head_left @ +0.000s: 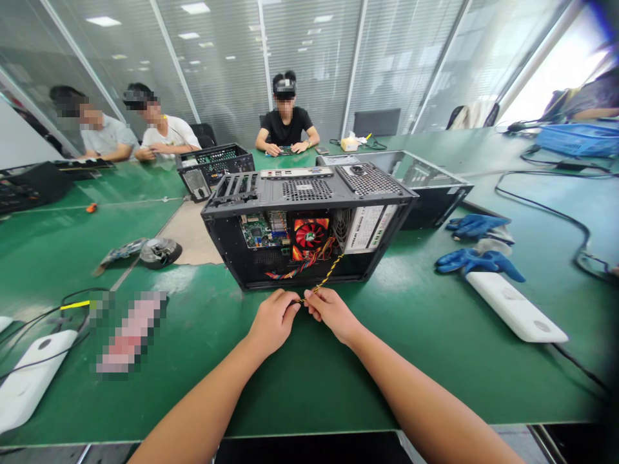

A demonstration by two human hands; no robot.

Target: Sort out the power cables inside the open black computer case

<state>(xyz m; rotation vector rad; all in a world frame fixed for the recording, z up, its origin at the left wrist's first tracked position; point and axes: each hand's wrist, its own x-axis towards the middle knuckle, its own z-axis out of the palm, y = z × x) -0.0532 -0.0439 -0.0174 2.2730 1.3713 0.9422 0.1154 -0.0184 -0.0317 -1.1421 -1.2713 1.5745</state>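
Observation:
A dark computer case (232,251) stands on the green table with its side open toward me. Inside are a motherboard (251,231), a red fan (310,236) and a power supply (371,229) with a white label. A twisted yellow-and-black cable (331,271) runs out of the case to my fingers. My left hand (275,319) pinches it near the end, the tip hidden by the fingers. Close beside it, my right hand (331,312) grips the same cable between thumb and fingers. Loose coloured wires (293,273) lie along the case's lower edge.
Blue gloves (476,261) and a white power strip (517,309) lie to the right. Left are another power strip (36,374), a tape roll (160,252) and a blurred pink object (133,332). Other cases (435,193) stand behind. Several people sit across the table.

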